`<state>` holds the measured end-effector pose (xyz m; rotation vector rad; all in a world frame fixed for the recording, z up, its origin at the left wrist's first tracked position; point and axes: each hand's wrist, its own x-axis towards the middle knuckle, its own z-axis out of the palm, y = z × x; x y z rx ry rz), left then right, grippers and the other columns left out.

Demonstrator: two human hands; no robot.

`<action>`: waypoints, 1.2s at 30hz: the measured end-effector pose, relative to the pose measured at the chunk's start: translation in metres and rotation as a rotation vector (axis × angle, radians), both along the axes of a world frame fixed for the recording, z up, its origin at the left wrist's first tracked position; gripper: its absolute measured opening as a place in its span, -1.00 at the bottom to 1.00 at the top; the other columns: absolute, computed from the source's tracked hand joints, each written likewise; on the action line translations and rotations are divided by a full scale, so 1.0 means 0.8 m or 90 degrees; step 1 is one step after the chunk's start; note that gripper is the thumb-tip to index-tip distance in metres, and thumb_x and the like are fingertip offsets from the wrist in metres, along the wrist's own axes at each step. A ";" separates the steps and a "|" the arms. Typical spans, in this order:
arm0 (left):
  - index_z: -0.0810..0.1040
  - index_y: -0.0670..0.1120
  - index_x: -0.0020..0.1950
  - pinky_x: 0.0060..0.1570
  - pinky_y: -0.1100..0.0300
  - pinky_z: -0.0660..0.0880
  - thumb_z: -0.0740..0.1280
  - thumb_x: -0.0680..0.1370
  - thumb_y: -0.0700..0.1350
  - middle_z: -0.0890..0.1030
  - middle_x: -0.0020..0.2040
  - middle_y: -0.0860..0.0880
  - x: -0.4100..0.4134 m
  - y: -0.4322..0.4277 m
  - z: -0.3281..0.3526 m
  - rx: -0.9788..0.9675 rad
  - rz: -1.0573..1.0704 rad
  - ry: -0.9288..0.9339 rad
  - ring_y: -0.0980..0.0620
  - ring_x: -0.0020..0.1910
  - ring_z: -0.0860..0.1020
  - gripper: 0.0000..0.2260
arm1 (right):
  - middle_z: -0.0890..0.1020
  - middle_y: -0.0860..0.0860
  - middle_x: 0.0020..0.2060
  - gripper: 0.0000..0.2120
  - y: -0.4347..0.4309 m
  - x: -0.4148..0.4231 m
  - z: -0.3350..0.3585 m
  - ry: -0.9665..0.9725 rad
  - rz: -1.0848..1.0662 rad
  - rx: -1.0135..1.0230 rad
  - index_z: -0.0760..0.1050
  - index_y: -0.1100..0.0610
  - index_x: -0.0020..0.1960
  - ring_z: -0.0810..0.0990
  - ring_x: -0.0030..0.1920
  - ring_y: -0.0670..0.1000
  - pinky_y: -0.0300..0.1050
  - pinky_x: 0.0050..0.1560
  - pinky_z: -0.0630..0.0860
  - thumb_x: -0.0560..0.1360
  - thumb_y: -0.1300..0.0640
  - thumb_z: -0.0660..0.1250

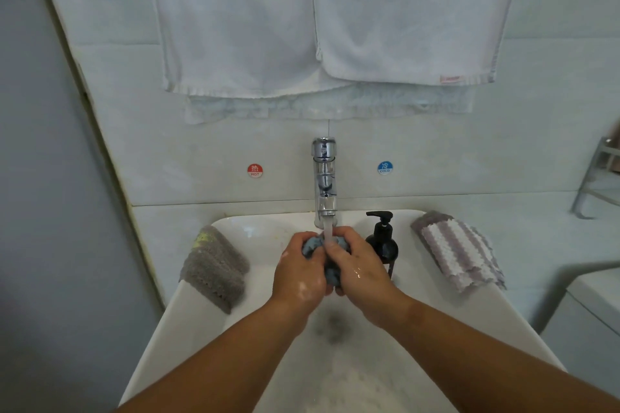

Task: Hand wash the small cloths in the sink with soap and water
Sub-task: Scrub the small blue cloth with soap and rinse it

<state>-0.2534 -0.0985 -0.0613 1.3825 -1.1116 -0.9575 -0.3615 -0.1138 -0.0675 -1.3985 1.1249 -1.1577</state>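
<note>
Just below the running tap (324, 178), between red "HOT" sticker (255, 170) and blue "COLD" sticker (384, 167), the left hand (300, 273) and right hand (357, 270) clutch one bunched blue cloth (310, 245) near the sink (261, 235)'s back edge.

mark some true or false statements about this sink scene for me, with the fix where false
1. The left hand and the right hand both grip a blue cloth under water running from the tap. True.
2. The black pump bottle stands left of the tap. False: it stands right of it, beside the right hand.
3. A grey cloth lies over the left rim of the sink. True.
4. The striped cloth lies in the basin under the stream. False: it lies at the sink's right edge, out of the water.
5. The red hot sticker is right of the tap. False: it is left; the blue cold sticker is right.
6. White towels hang on the wall above the tap. True.
</note>
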 end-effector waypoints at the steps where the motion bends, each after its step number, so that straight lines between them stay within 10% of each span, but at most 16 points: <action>1: 0.53 0.09 0.13 -0.22 0.12 0.68 0.27 0.68 -0.09 0.62 0.04 -0.06 0.003 -0.004 0.003 0.001 0.008 0.008 -0.07 -0.05 0.65 -0.90 | 0.63 0.06 0.07 -0.81 -0.002 0.000 0.004 -0.003 0.005 0.009 0.47 -0.04 0.28 0.67 0.01 0.06 -0.22 -0.21 0.59 0.68 0.04 0.25; 7: 0.54 0.07 0.19 0.04 0.02 0.66 0.23 0.70 -0.06 0.64 0.05 -0.04 0.003 -0.010 -0.005 -0.017 0.051 -0.052 -0.04 0.00 0.65 -0.87 | 0.65 0.03 0.03 -0.79 -0.002 0.004 0.007 0.001 0.021 0.013 0.49 -0.03 0.26 0.65 -0.01 0.00 -0.23 -0.16 0.57 0.66 0.16 0.26; 11: 0.49 0.01 0.15 -0.21 0.38 0.43 0.13 0.72 0.02 0.60 -0.05 0.05 -0.009 -0.002 -0.015 -0.057 0.088 -0.165 0.17 -0.10 0.55 -0.82 | 0.64 -0.08 -0.04 -0.89 0.002 0.012 -0.011 0.091 -0.073 -0.059 0.47 -0.04 0.17 0.65 0.01 -0.09 -0.12 0.09 0.62 0.70 0.03 0.18; 18: 0.50 -0.10 0.12 -0.19 0.28 0.44 0.09 0.72 0.04 0.59 -0.06 -0.01 -0.007 -0.002 -0.017 -0.031 0.078 -0.282 -0.04 0.01 0.61 -0.72 | 0.64 -0.04 -0.09 -0.88 -0.003 0.016 -0.019 0.296 -0.062 -0.161 0.51 0.05 0.02 0.64 -0.06 0.01 -0.01 0.02 0.61 0.64 0.01 0.28; 21: 0.51 -0.08 0.20 0.03 0.19 0.44 0.09 0.71 0.02 0.58 0.09 -0.03 -0.006 -0.004 -0.019 -0.044 0.048 -0.487 -0.04 0.15 0.59 -0.73 | 0.63 -0.09 -0.23 -0.77 -0.005 0.015 -0.018 0.307 -0.112 -0.136 0.52 0.05 -0.10 0.60 -0.22 -0.16 -0.39 -0.26 0.42 0.67 -0.02 0.23; 25: 0.47 -0.05 0.30 0.10 0.16 0.44 0.07 0.71 0.00 0.59 0.18 0.00 -0.007 0.000 -0.013 -0.062 0.044 -0.592 -0.03 0.20 0.57 -0.72 | 0.56 -0.09 -0.36 -0.64 -0.007 0.013 -0.017 0.354 -0.103 -0.151 0.43 -0.04 -0.28 0.55 -0.34 -0.22 -0.36 -0.35 0.34 0.69 0.01 0.16; 32: 0.56 -0.10 0.23 0.06 0.09 0.40 0.00 0.72 0.06 0.65 0.08 -0.08 -0.005 0.000 -0.019 0.001 0.054 -0.558 -0.10 0.09 0.58 -0.60 | 0.59 -0.07 -0.44 -0.47 0.000 0.014 -0.015 0.313 -0.124 -0.108 0.51 0.02 -0.37 0.56 -0.40 -0.16 -0.35 -0.35 0.33 0.71 -0.10 0.09; 36: 0.67 -0.07 -0.01 -0.05 0.15 0.39 -0.05 0.71 0.15 0.66 -0.11 -0.05 -0.006 0.005 -0.019 0.008 0.048 -0.341 -0.03 -0.07 0.59 -0.46 | 0.67 0.00 -0.30 -0.48 0.008 0.012 -0.008 0.287 -0.118 -0.104 0.62 0.11 -0.20 0.64 -0.24 -0.07 -0.17 -0.17 0.52 0.72 -0.09 0.05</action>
